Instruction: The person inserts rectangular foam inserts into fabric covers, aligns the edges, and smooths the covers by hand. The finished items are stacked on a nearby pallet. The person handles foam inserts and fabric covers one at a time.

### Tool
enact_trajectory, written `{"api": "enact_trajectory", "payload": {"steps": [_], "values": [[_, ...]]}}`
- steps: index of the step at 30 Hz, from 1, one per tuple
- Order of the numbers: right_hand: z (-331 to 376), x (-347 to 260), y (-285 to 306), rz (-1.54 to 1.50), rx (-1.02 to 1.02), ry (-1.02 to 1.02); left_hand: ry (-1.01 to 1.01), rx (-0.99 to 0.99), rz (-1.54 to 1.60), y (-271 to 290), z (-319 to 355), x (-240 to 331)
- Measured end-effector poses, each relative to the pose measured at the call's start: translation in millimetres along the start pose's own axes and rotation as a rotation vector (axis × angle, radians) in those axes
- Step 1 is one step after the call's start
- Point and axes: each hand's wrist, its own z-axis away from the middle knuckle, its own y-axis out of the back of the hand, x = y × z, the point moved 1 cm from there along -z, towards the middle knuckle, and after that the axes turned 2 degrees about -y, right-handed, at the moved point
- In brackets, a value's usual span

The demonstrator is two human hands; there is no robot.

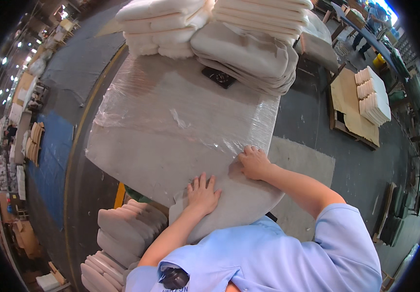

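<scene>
A grey fabric cushion (237,207) with a rounded edge lies at the near end of the work table (151,112), against my body. My left hand (203,197) rests flat on it, fingers spread. Farther up and to the right, my right hand (255,163) has its fingers curled down onto the cushion's far edge, gripping the fabric there. The fingertips are partly hidden. Clear plastic film (122,102) covers part of the grey tabletop.
White padded pieces (163,24) and folded grey covers (244,53) are stacked at the table's far end, beside a black flat item (218,77). Grey cushions (127,228) stand below left. A pallet (346,107) holds white pads at right. A person (373,24) stands far right.
</scene>
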Motion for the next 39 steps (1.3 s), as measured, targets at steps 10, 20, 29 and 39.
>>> {"api": "enact_trajectory", "payload": {"steps": [10, 20, 29, 39], "values": [[-16.1, -9.7, -12.5, 0.148, 0.051, 0.169, -0.117, 0.344, 0.048, -11.4, -14.2, -8.6], [-2.2, -8.2, -2.4, 0.059, 0.170, 0.304, -0.121, 0.478, 0.152, -11.9, -22.8, -23.2], [-27.4, -12.9, -12.6, -0.300, -0.059, -0.188, 0.000, 0.236, 0.400, 11.6, -27.8, -40.1], [-37.2, -6.7, -42.5, -0.537, 0.124, -0.140, 0.066, 0.383, 0.261, -16.1, -23.9, -99.0]]}}
